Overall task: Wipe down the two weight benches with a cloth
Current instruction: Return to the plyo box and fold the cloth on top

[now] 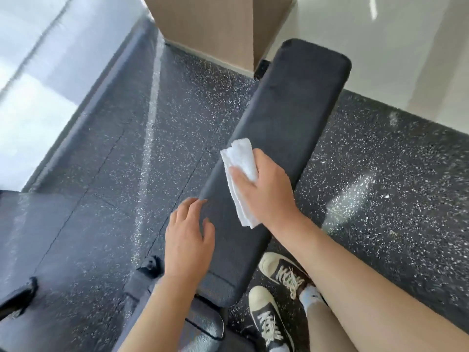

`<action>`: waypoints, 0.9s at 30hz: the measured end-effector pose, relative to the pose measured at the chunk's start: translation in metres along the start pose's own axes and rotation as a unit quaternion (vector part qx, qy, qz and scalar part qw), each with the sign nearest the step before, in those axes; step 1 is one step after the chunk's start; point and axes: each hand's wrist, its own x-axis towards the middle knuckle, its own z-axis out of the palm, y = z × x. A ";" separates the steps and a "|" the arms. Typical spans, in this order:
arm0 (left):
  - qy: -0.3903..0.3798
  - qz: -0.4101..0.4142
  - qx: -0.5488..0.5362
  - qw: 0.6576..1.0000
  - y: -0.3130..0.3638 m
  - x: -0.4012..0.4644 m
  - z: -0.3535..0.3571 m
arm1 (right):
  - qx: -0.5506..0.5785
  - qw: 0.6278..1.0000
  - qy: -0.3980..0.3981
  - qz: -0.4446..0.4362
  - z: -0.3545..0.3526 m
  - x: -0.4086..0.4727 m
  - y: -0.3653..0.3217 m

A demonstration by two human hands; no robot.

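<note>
A long black padded weight bench (286,110) runs from the bottom centre up to the right, towards a wall. On its middle lies a folded white cloth (241,174), and my right hand (266,189) grips it, thumb over the top, pressing it onto the pad. My left hand (189,235) rests with relaxed fingers on the bench's left edge, nearer to me. A second dark padded seat section (203,326) shows just below the long pad. Part of another dark piece of equipment (15,298) is at the left edge.
The floor (114,174) is black rubber with white speckles. A tan wooden column (215,29) stands at the bench's far end, with white wall (406,47) to its right. My two feet in black laced sneakers (274,301) stand right of the bench's near end.
</note>
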 end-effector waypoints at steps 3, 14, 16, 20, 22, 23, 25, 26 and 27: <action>0.036 -0.029 -0.003 0.999 0.012 -0.012 -0.064 | -0.021 0.996 -0.039 -0.074 -0.024 0.002 -0.060; 0.130 -0.134 -0.008 0.982 0.054 -0.079 -0.279 | -0.090 0.959 -0.146 -0.225 -0.098 -0.008 -0.253; 0.148 -0.152 -0.009 0.977 0.054 -0.091 -0.311 | -0.098 0.950 -0.164 -0.248 -0.104 -0.013 -0.287; 0.183 -0.190 0.005 0.965 0.050 -0.127 -0.369 | -0.113 0.931 -0.192 -0.290 -0.111 -0.026 -0.345; 0.215 -0.216 0.008 0.953 0.049 -0.153 -0.399 | -0.108 0.920 -0.198 -0.320 -0.109 -0.034 -0.379; 0.229 -0.231 0.007 0.946 0.049 -0.167 -0.413 | -0.100 0.915 -0.204 -0.334 -0.107 -0.039 -0.396; 0.260 -0.264 0.007 0.929 0.050 -0.198 -0.438 | -0.093 0.897 -0.224 -0.368 -0.100 -0.050 -0.431; 0.275 -0.280 0.010 0.920 0.051 -0.215 -0.450 | -0.090 0.887 -0.235 -0.388 -0.095 -0.057 -0.447; 0.291 -0.296 0.013 0.910 0.053 -0.233 -0.460 | -0.085 0.875 -0.247 -0.408 -0.090 -0.066 -0.464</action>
